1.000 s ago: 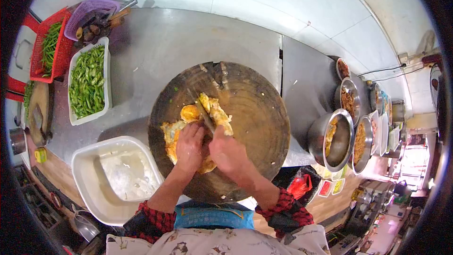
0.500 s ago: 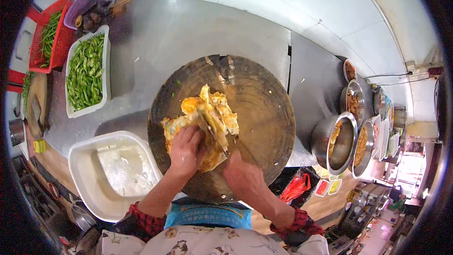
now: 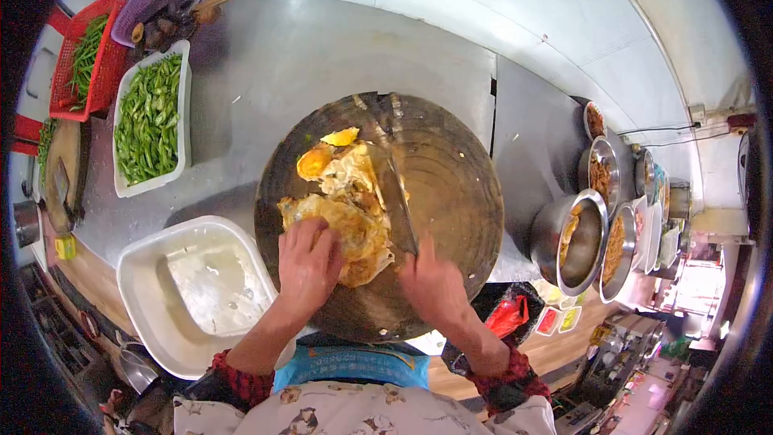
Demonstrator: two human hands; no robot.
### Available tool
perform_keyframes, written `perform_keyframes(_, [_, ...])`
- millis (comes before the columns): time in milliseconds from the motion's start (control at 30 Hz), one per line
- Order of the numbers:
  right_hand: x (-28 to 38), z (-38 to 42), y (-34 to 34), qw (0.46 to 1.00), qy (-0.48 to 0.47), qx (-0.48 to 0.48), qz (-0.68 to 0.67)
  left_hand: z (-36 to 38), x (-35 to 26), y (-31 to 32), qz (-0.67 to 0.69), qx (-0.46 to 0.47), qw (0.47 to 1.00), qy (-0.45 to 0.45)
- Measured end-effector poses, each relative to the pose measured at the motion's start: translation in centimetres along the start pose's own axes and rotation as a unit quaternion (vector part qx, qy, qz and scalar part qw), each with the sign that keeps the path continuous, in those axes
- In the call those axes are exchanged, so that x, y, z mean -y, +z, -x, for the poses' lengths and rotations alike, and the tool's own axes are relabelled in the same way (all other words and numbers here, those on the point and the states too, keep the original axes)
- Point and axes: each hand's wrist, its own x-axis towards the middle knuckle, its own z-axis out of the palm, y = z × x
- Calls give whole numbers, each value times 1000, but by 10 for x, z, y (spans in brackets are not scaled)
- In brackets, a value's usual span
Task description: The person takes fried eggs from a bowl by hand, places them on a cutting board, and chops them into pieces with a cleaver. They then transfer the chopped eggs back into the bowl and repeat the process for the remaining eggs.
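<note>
Fried eggs (image 3: pixel 354 221), golden and browned at the edges, lie in a pile on a round wooden chopping board (image 3: pixel 451 169). My left hand (image 3: pixel 308 262), fingers curled, presses down on the near left side of the pile. In my right hand (image 3: pixel 435 278) is the handle of a kitchen knife (image 3: pixel 401 201). Its blade points away from me, on edge along the right side of the eggs. At the far end of the pile sit a round yolk piece (image 3: pixel 314 163) and a smaller yellow piece (image 3: pixel 341 137).
Left of the board stands a white basin (image 3: pixel 133 262) with a wet bottom. Beyond it are a white tray of sliced green peppers (image 3: pixel 147 121), a red basket (image 3: pixel 97 56) and a purple basket (image 3: pixel 153 0). Steel bowls (image 3: pixel 555 250) line the right side. A red bag (image 3: pixel 507 316) lies below.
The knife has moved right, from over the middle of the eggs to their right edge. Its blade now shows more side-on. My left hand has shifted slightly left and nearer, and the eggs lie flatter.
</note>
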Motion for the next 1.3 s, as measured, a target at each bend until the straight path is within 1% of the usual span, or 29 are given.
perform_keyframes(33, [-2,11,-4,1000,0,4,3,2,2,1,1,1,1000,-5])
perform_keyframes(100, [-8,32,-7,986,-163,-34,31,6,6,4,48,15,999,3])
perform_keyframes(133, [-10,39,-2,986,-162,-33,34,6,7,8,50,15,999,1])
perform_keyframes(200, [-10,44,13,979,-180,43,84,6,10,16,65,17,998,-19])
perform_keyframes(233, [-8,36,19,979,-178,47,86,5,10,18,68,19,997,-22])
perform_keyframes(300, [-1,11,34,982,-183,30,31,6,7,19,46,49,997,-26])
perform_keyframes(333, [8,-1,39,982,-182,35,32,8,6,22,48,51,997,-30])
perform_keyframes(433, [28,-28,40,976,-217,0,-6,4,8,25,-2,57,998,-26])
perform_keyframes(500, [22,-26,25,979,-200,30,36,5,6,17,20,43,999,-5])
perform_keyframes(533, [12,-27,28,978,-202,28,35,6,6,13,17,42,999,-3])
perform_keyframes(600, [-6,-32,35,977,-205,-19,50,6,8,7,84,31,996,-8])
perform_keyframes(633, [-6,-26,33,976,-211,-17,52,7,9,2,83,26,996,-13])
perform_keyframes(700, [2,3,23,997,-71,19,6,14,9,-7,114,14,991,-63])
perform_keyframes(733, [10,14,11,997,-74,22,9,14,11,-6,115,12,991,-67])
perform_keyframes(800, [23,32,-7,992,-22,120,24,13,13,-5,104,25,994,-25])
perform_keyframes(833, [22,35,-4,992,-22,122,27,14,13,-4,105,25,994,-28])
perform_keyframes(900, [19,34,12,984,-23,178,23,12,12,0,91,61,993,-40])
perform_keyframes(933, [19,28,20,984,-20,178,24,10,11,1,93,62,993,-39])
perform_keyframes(1000, [22,9,37,989,-89,115,-5,9,10,2,82,74,993,-50])
perform_keyframes(1033, [28,-3,42,989,-87,118,-7,12,10,5,83,77,992,-51])
perform_keyframes(1100, [39,-28,48,985,-136,53,-88,14,13,13,72,72,994,-43])
perform_keyframes(1133, [32,-32,48,985,-140,50,-90,13,13,12,68,68,994,-41])
perform_keyframes(1200, [12,-32,46,978,-204,12,-30,18,12,5,102,52,992,-48])
perform_keyframes(1233, [7,-31,46,978,-207,10,-31,18,11,0,99,50,993,-47])
perform_keyframes(1300, [-1,-24,48,975,-210,-63,-27,22,4,-11,120,26,990,-70])
